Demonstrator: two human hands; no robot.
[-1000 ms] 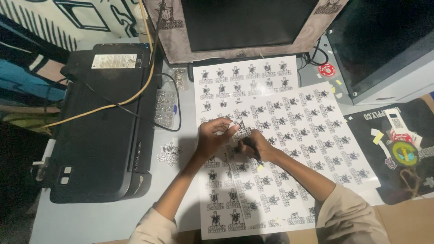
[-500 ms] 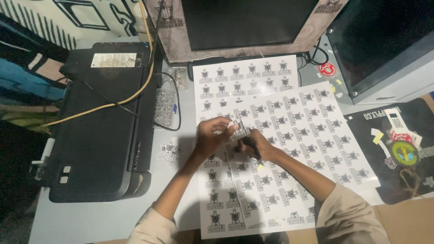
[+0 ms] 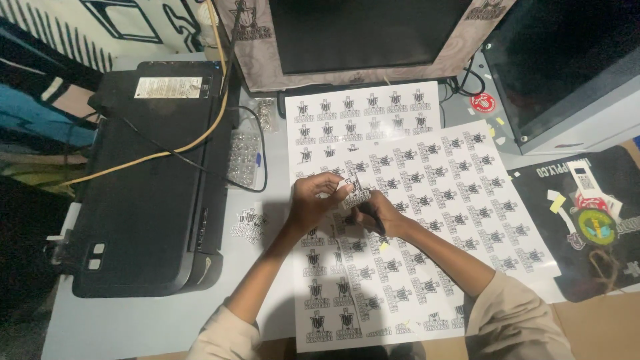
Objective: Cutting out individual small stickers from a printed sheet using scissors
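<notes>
Both hands meet over white sticker sheets [image 3: 460, 193] printed with rows of small black emblems. My left hand [image 3: 315, 200] pinches a small cut-out sticker [image 3: 355, 195] between thumb and fingers. My right hand [image 3: 377, 213] closes on the same sticker from the right, and it seems to grip a thin dark tool, though I cannot make that out clearly. A second sheet [image 3: 360, 110] lies behind, partly under the angled one. A third sheet [image 3: 333, 300] runs toward me under my forearms.
A black printer [image 3: 143, 193] with a yellow cable fills the left of the grey table. Loose cut stickers [image 3: 248, 223] lie beside it, and a clear bag of small parts [image 3: 244, 157]. A monitor [image 3: 373, 33] stands behind, a dark mat [image 3: 587, 220] at right.
Hands stay in place over the sheet; the fingers have shifted only slightly on the small sticker.
</notes>
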